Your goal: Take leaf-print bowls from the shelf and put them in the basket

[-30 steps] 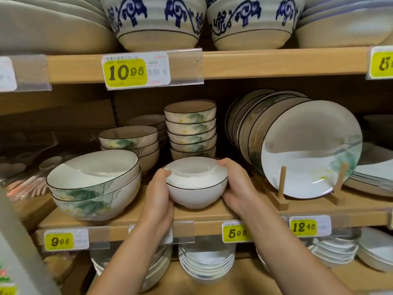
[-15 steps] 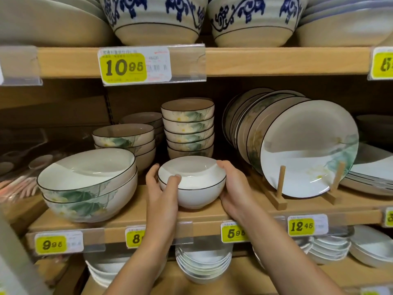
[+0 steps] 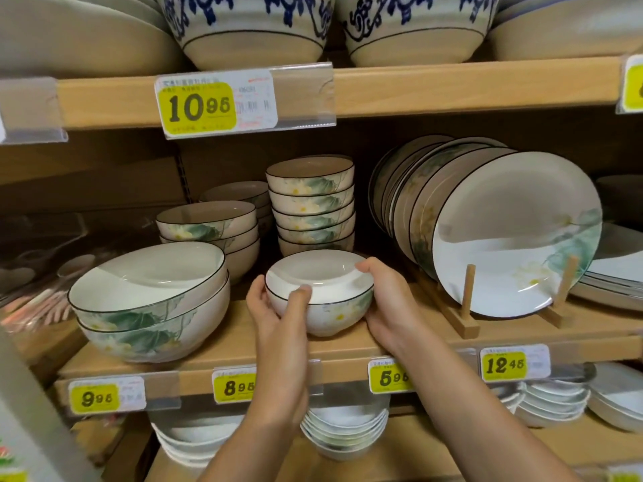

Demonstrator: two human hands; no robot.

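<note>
Here both hands, left hand [image 3: 278, 318] and right hand [image 3: 389, 304], clasp the small leaf-print bowl [image 3: 318, 290] in a two-sided grip at the shelf [image 3: 348, 346] edge, in front of the stacked bowls [image 3: 311, 207], so the pick-up step is in hand and the next move likely calls for a level lift clear of the shelf toward the unseen basket.

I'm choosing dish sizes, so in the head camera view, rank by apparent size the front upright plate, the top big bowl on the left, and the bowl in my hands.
1. Front upright plate, largest.
2. Top big bowl.
3. Held bowl, smallest, cupped by left hand and right hand.
</note>
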